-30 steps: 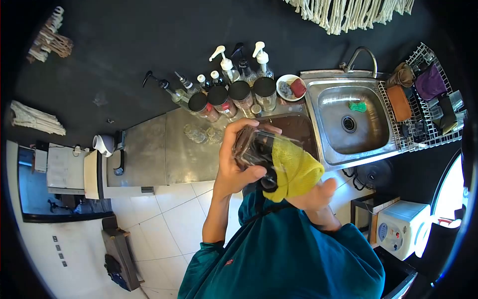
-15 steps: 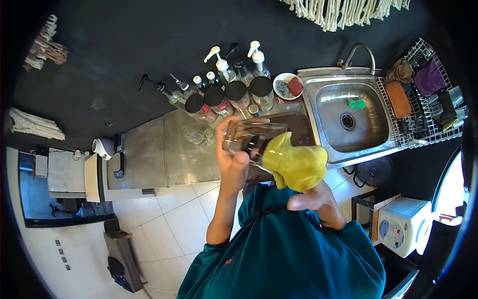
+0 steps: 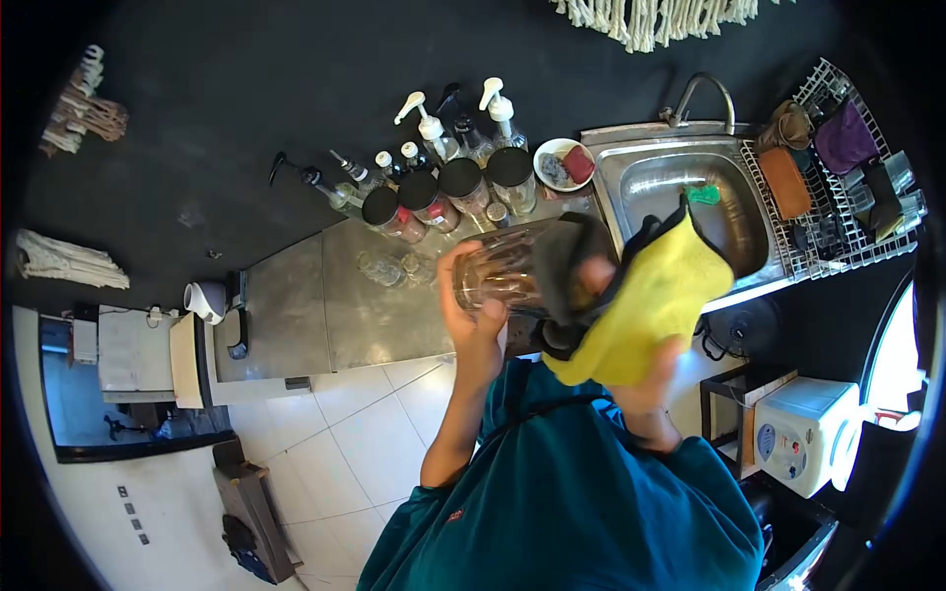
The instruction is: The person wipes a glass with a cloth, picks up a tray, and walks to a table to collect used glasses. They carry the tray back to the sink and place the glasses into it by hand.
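My left hand (image 3: 475,315) is wrapped round a clear glass jar (image 3: 501,276), which lies on its side in the air in front of my chest. The jar's right end is covered by a yellow and dark grey cloth (image 3: 655,295). My right hand (image 3: 650,389) holds this cloth from below, its fingers partly hidden and blurred. Some fingertips show against the dark part of the cloth near the jar's mouth. Below the jar is a brown mat or tray, mostly hidden.
Black-lidded jars (image 3: 463,180) and pump bottles (image 3: 431,128) line the steel counter (image 3: 374,315) by the wall. A bowl with sponges (image 3: 564,165), the sink (image 3: 680,167) and a wire dish rack (image 3: 823,231) stand to the right. Two small glass jars (image 3: 380,268) are on the counter.
The cloth has opened out from a bunched shape and spread up and to the right, showing its dark side. The jar and my left hand have shifted slightly right.
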Motion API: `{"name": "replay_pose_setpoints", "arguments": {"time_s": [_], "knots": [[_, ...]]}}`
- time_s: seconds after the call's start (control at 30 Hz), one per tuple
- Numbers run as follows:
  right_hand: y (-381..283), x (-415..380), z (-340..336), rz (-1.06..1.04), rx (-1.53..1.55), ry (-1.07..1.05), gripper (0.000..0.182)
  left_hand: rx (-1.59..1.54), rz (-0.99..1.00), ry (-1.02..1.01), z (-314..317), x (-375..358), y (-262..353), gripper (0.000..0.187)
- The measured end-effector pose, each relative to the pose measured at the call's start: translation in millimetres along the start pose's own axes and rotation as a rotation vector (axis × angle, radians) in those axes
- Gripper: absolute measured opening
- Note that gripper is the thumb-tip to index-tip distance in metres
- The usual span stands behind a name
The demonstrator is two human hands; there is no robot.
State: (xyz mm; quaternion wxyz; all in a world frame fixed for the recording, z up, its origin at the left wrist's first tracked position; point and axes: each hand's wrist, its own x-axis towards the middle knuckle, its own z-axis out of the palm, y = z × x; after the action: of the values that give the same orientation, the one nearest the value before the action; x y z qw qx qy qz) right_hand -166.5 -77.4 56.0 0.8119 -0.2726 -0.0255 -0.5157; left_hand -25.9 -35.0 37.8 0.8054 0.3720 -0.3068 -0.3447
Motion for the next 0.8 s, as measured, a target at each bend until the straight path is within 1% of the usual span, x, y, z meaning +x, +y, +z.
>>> {"name": "replay_pose_setpoints", "arguments": {"time_s": [0.03, 0.07, 0.1, 0.13, 0.17, 0.2, 0.27, 0.3, 0.33, 0.4, 0.43, 0.47, 0.53, 0.57, 0.6, 0.67, 0.7, 0.73, 0.77, 0.8], "knots": [[2, 1, -16, 0.029, -0.454, -0.108, 0.069, -0.016, -0.012, 0.021, 6, -4, -4, 0.072], [2, 5, -23, 0.061, -0.909, -0.214, 0.068, 0.03, -0.094, 0.088, 2, -10, -11, 0.067], [1, 9, -24, 0.055, -0.913, -0.21, 0.068, 0.028, -0.11, 0.114, 1, -12, -18, 0.066], [0, 14, -24, 0.112, -1.107, -0.246, 0.062, 0.027, -0.126, 0.141, 1, -13, -24, 0.064], [0, 21, -22, 0.173, -1.299, -0.283, 0.055, -0.053, -0.186, 0.176, -1, -12, -26, 0.066], [-5, 30, -16, 0.171, -1.299, -0.284, 0.055, -0.053, -0.185, 0.175, -2, -12, -22, 0.066], [-15, 44, -1, 0.718, -1.232, -0.14, 0.044, -0.145, -0.158, 0.112, -4, -16, -10, 0.068], [7, 32, -46, 0.569, -1.331, -0.252, 0.041, -0.183, -0.09, 0.041, -3, -14, -6, 0.071], [16, 25, -57, 0.572, -1.33, -0.259, 0.041, -0.182, -0.086, 0.047, -5, -12, -5, 0.071], [21, 22, -49, 0.143, -1.587, -0.384, 0.044, -0.136, -0.087, 0.036, -10, -7, -3, 0.071], [16, 22, -44, 0.294, -1.633, -0.375, 0.047, -0.192, -0.104, 0.102, -16, -9, -10, 0.07], [20, 21, -57, 0.298, -1.634, -0.372, 0.047, -0.193, -0.109, 0.102, -21, -12, -13, 0.07], [30, 14, -93, -0.271, -1.935, -0.568, 0.046, -0.122, -0.149, -0.028, -30, -17, -13, 0.071], [23, 23, -67, -0.158, -2.112, -0.495, 0.038, -0.123, -0.153, -0.032, -29, -16, -13, 0.071], [14, 33, -49, -0.157, -2.112, -0.492, 0.038, -0.077, -0.127, -0.057, -28, -14, -12, 0.07], [1, 46, -27, 0.268, -2.103, -0.541, 0.031, -0.031, -0.1, -0.078, -23, -10, -5, 0.069], [13, 40, -45, 0.142, -1.816, -0.295, 0.027, -0.002, -0.193, -0.098, -17, -7, 4, 0.064], [12, 30, -58, 0.141, -1.817, -0.296, 0.027, 0.027, -0.285, -0.121, -13, -4, 9, 0.059], [10, 21, -58, 0.076, -1.665, -0.235, 0.03, 0.017, -0.365, -0.123, -12, -3, 11, 0.052], [9, 16, -59, 0.015, -1.51, -0.179, 0.032, 0.016, -0.361, -0.123, -12, -4, 9, 0.052]]}}
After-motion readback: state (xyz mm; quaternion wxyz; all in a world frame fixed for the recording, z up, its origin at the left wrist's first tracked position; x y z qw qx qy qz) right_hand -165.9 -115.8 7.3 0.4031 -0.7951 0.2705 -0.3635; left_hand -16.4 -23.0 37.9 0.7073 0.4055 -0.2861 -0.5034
